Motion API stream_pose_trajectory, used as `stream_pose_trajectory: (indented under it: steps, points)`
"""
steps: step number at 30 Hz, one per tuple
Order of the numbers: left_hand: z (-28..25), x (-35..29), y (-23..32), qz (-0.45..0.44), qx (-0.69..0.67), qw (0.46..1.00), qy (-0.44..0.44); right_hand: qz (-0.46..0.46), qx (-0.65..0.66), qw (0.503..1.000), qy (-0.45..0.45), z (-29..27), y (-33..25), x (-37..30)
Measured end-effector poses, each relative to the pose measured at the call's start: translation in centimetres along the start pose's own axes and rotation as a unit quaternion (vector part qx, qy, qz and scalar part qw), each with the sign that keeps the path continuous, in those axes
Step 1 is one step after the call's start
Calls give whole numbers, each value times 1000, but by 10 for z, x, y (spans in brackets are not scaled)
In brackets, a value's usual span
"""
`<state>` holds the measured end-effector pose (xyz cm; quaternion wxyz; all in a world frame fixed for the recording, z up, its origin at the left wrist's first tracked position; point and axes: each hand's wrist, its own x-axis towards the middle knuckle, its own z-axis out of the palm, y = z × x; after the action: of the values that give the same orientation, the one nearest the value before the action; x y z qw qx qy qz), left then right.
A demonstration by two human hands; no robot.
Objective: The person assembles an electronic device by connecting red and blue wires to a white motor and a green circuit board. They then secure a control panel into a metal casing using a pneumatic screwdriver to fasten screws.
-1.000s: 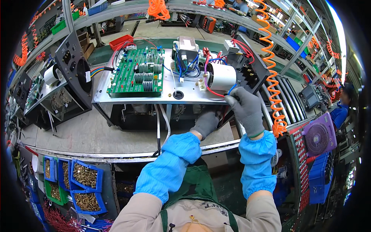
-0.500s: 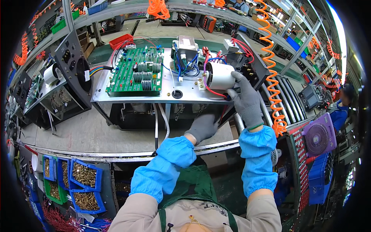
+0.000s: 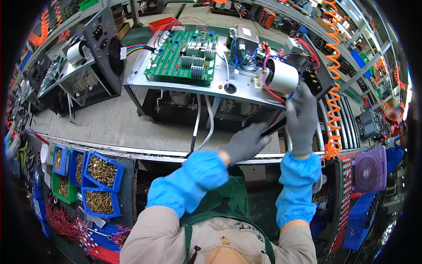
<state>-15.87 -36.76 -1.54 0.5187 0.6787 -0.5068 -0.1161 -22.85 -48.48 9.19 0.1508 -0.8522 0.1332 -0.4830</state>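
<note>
On the bench stands an open electronic machine chassis [image 3: 184, 87] with a silver top plate. It carries a green circuit board [image 3: 173, 55] with grey heat sinks, a transformer [image 3: 247, 38] and a large white cylinder [image 3: 282, 76] with red and purple wires. My right hand [image 3: 302, 125], gray-gloved and slightly blurred, has its fingers stretched upward beside the cylinder's lower right edge. My left hand [image 3: 247, 143], also gloved, is before the chassis's front right corner, fingers pointing right toward a black strip [image 3: 275, 127]. Motion smears those fingers, so whether they grip the strip is unclear.
A second similar chassis [image 3: 83, 79] stands to the left. Blue bins of brass screws [image 3: 102, 170] sit at lower left near bundled red wires [image 3: 61, 220]. At right hang an orange coiled hose [image 3: 334, 88] and a purple fan [image 3: 369, 171]; a roller conveyor [image 3: 347, 119] runs behind.
The view has shifted, so the chassis appears farther right and higher. My right hand has slid down from the cylinder's right side with fingers straighter. The left hand has moved slightly right.
</note>
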Motion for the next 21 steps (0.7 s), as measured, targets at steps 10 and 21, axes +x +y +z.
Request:
stream_pose_trajectory:
  steps: [10,21]
  points:
    - [-136,-77,-58,-225,-247,911,243,401,475,673,-400,115,-43,-124]
    - [-167,-82,-34,-50,-399,907,-125,432,571,621,-320,137,-49,-150]
